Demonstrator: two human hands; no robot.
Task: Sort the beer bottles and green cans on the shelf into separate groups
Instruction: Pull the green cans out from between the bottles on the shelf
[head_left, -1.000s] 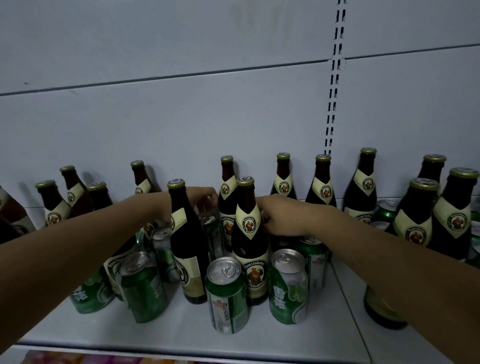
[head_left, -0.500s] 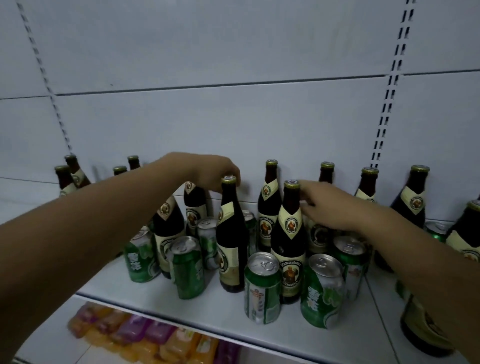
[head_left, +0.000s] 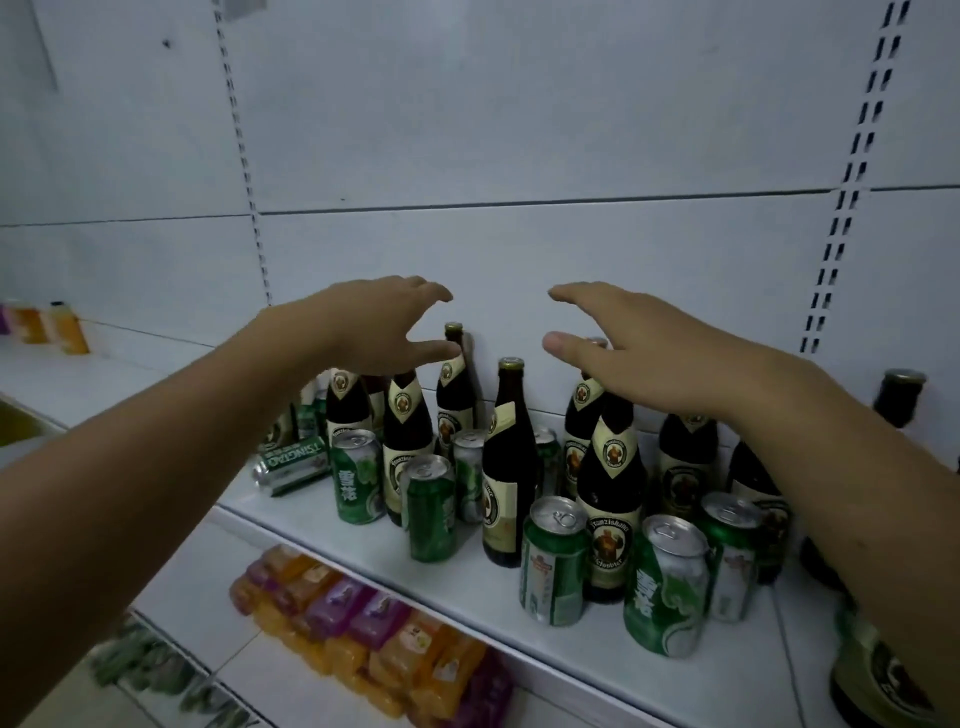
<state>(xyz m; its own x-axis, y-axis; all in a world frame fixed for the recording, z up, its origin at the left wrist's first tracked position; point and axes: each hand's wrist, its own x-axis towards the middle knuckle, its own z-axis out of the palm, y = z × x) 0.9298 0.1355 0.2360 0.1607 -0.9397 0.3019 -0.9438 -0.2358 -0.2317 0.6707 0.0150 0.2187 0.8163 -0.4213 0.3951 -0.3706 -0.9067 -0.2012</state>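
We hold the left hand (head_left: 384, 327) and the right hand (head_left: 639, 353) above the cluster, palms down, fingers extended and spread, thumbs turned toward each other. Neither hand grasps or touches anything. The beer bottles (head_left: 610, 499) and the green cans (head_left: 553, 561) stand intermixed on the white shelf (head_left: 467, 587). The bottles sit mostly toward the back panel (head_left: 519, 156) and the cans mostly toward the front edge, with several cans wedged between bottle bodies. A toppled can (head_left: 293, 465) lies on its side at the left end of the cluster, just beside the upright items. The middle bottle (head_left: 509, 457) stands below the gap between our hands, with cans close on both sides. We judge that the hands are kept above cap height to clear the bottle necks, since a low sideways reach risks tipping a tall bottle into its neighbours. We judge the sort as barely begun: no separate groups are discernible. For the next move we recommend gripping a bottle by the neck, or a can from above, and lifting it vertically clear before moving it sideways. Coloured packets (head_left: 363, 618) on the level below play no part.
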